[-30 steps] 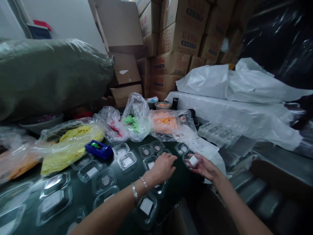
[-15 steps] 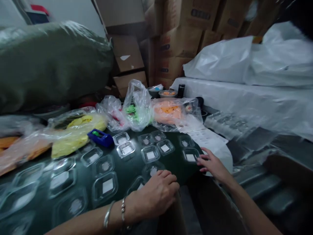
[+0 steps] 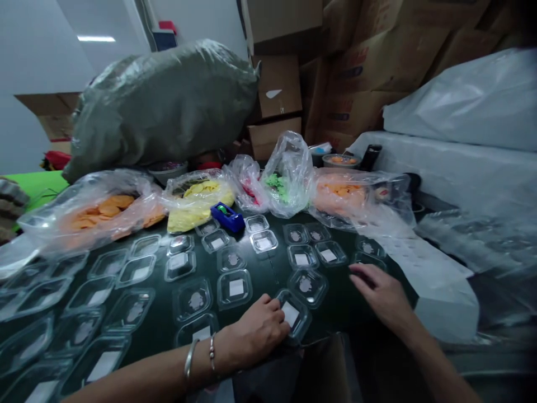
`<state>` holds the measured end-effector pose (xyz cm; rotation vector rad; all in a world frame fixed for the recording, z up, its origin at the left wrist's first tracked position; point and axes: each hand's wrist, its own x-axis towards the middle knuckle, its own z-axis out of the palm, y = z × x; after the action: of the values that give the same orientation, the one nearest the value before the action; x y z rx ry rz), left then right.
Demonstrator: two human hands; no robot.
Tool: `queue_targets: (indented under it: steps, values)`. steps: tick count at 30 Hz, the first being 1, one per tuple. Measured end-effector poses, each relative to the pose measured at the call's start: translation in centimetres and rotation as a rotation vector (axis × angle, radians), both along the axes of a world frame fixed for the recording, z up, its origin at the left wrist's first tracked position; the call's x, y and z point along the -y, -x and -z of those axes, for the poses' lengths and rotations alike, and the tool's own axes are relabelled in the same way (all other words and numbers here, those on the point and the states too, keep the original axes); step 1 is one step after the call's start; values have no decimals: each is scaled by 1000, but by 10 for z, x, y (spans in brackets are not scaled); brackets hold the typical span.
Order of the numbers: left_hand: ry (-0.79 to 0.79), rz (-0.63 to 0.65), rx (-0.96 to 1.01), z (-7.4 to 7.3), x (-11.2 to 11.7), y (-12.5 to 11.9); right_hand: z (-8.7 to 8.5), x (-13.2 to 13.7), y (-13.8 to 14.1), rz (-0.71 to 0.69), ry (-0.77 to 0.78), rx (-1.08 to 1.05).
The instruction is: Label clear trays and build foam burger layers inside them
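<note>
Many small clear plastic trays (image 3: 235,287), each with a white square label or a small grey piece inside, cover a dark green table (image 3: 268,266). My left hand (image 3: 257,331) rests at the table's near edge with fingers curled, its tips touching a tray with a white square (image 3: 295,317). A bracelet and bangle circle that wrist. My right hand (image 3: 380,292) lies flat on the table, fingers stretched toward the left, next to a tray at the right end (image 3: 366,260). It holds nothing.
Plastic bags of orange (image 3: 100,210), yellow (image 3: 197,198), green (image 3: 279,184) and orange (image 3: 348,196) pieces line the table's far side. A blue tape dispenser (image 3: 227,216) sits among them. A big grey-green sack (image 3: 163,106), cardboard boxes (image 3: 277,95) and white plastic sheeting (image 3: 461,162) stand behind.
The view has swung left and down. My right hand set down a white square it held and now lies flat. My left hand drew back to the near edge.
</note>
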<state>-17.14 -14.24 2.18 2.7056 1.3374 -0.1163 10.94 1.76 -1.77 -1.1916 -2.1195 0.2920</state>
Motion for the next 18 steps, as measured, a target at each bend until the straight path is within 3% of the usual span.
queue_targets:
  steps: [3, 8, 11, 18]
  values:
    - [-52, 26, -40, 15, 11, -4, 0, 8, 52, -216, -61, 78]
    - [-77, -29, -87, 29, 13, -8, -8, -8, 110, -291, -50, 461]
    - [-85, -84, -56, 30, -7, -8, -8, -8, 114, -309, -1, 644]
    - [-69, -206, -22, 27, -41, -14, -3, 5, 94, -350, 10, 738]
